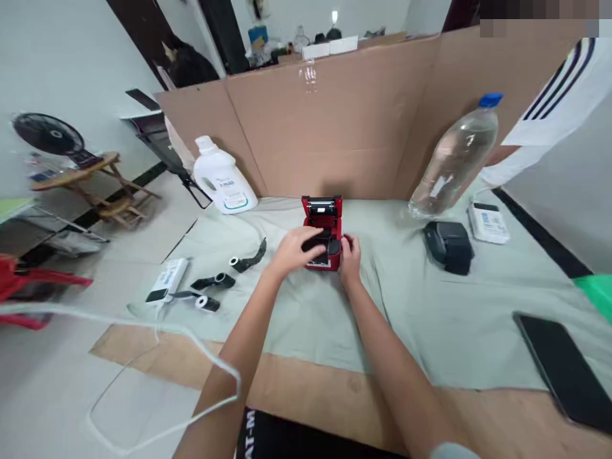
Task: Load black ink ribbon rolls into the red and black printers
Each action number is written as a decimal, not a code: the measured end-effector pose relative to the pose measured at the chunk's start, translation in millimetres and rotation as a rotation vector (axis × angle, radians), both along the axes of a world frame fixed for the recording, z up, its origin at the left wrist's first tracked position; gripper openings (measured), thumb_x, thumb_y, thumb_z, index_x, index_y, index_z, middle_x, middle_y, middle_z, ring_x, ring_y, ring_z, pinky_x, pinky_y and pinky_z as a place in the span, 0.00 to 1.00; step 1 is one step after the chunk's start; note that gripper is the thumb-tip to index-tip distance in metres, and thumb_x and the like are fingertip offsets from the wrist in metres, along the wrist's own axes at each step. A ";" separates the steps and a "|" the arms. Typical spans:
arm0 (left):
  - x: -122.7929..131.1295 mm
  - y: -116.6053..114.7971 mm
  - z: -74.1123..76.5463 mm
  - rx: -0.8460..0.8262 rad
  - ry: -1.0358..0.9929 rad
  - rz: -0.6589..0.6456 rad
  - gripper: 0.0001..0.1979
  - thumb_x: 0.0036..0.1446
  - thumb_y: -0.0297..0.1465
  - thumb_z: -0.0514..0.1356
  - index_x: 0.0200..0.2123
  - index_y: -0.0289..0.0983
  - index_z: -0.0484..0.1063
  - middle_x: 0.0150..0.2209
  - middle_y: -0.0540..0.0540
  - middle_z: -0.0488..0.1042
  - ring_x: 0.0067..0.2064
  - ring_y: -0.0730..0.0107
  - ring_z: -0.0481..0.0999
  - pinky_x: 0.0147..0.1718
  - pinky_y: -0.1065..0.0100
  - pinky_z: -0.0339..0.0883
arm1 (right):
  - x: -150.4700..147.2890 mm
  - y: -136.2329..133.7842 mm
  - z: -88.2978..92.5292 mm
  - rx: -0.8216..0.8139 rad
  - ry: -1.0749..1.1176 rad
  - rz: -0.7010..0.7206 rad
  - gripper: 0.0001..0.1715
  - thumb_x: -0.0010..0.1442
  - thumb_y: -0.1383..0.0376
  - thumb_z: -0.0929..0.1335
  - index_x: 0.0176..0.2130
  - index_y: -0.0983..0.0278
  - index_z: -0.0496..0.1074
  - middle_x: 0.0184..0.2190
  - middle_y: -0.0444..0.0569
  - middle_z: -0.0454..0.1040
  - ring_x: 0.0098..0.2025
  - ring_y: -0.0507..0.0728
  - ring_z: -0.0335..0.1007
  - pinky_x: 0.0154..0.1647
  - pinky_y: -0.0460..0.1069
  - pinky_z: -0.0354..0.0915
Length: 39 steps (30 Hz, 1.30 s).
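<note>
L hand (294, 250) flat, palm-down on red printer (337, 220); R hand (350, 258) against its side.

Home room (makeshift), detergent jug (222, 178), fan (48, 134)

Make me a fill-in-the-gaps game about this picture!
1. The left hand and right hand touch a small printer whose colour is ____.
2. The clear bottle has a cap whose colour is ____.
3. The jug standing by the cardboard wall is coloured ____.
Missing words: red, blue, white.
</note>
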<state>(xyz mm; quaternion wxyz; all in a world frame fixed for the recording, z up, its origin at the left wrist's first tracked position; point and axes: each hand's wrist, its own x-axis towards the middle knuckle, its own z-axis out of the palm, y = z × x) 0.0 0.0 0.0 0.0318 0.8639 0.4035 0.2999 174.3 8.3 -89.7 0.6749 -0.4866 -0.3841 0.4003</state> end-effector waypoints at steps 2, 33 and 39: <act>-1.8 -17.2 -19.2 0.073 0.061 -0.016 0.28 0.65 0.44 0.62 0.64 0.39 0.71 0.62 0.40 0.75 0.65 0.54 0.71 0.66 0.51 0.61 | 2.4 2.4 -0.6 -0.005 0.004 0.001 0.25 0.58 0.49 0.67 0.47 0.64 0.70 0.49 0.56 0.76 0.50 0.60 0.72 0.57 0.57 0.67; 9.3 -39.1 -77.5 0.204 -0.212 0.311 0.31 0.60 0.32 0.60 0.67 0.38 0.67 0.67 0.38 0.69 0.66 0.49 0.67 0.65 0.50 0.59 | 10.5 21.2 26.0 -0.192 0.119 0.238 0.31 0.48 0.59 0.73 0.53 0.59 0.73 0.48 0.46 0.79 0.49 0.59 0.76 0.50 0.52 0.74; 1.5 -30.5 -71.9 0.058 -0.263 0.335 0.43 0.52 0.33 0.64 0.71 0.38 0.60 0.63 0.38 0.72 0.62 0.46 0.71 0.63 0.51 0.61 | 8.8 26.9 21.4 -0.144 0.147 0.212 0.30 0.46 0.62 0.72 0.50 0.59 0.75 0.47 0.45 0.80 0.49 0.58 0.76 0.54 0.53 0.72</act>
